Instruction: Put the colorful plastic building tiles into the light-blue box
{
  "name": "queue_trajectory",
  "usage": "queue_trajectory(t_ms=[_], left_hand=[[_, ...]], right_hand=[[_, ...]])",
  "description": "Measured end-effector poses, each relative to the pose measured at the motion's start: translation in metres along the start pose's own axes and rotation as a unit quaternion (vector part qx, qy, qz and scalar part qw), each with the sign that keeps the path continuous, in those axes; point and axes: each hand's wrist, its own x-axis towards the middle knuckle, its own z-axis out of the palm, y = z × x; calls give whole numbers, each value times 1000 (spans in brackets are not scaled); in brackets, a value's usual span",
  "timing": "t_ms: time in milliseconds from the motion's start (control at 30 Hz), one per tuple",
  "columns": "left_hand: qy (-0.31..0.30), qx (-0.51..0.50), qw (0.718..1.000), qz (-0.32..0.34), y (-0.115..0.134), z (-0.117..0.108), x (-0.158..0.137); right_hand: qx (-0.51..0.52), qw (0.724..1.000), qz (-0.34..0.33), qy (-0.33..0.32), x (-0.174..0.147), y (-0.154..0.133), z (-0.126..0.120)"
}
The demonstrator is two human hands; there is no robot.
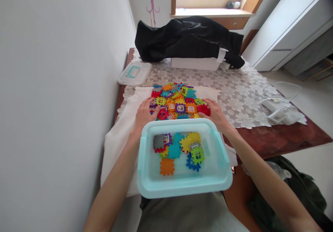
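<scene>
A heap of coloured plastic building blocks [177, 101], square with notched edges and some with white window grilles, lies on a white cloth [119, 134]. My left hand [145, 113] rests at the heap's left side, thumb and fingers apart, touching pieces there. On the right side, my right hand [215, 113] curves round the edge with its fingers spread, against a red block [204, 109]. Between my forearms, close to my body, stands a light teal plastic bin [184, 187]. Several loose blocks lie on its bottom, among them an orange block [167, 166] and a green window block [197, 154].
The wall [57, 86] runs close on the left. A clear lid [135, 74] with a teal handle lies at the back left of the table. Behind the heap, a black cover [187, 39] drapes over something. A white device with a cable [282, 112] sits at the right.
</scene>
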Motion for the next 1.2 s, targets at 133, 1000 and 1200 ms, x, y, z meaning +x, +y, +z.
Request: queue_trajectory(t_ms=[133,1000,1200], left_hand=[[10,4,1000,-5,0,1,1],[-184,-40,982,11,7,-84,-93],[-155,-25,987,23,6,-86,-106]], right_hand=[[20,999,12,34,3,2,1],[32,989,-119,-79,-26,18,-2],[24,991,-133,-25,-19,13,7]])
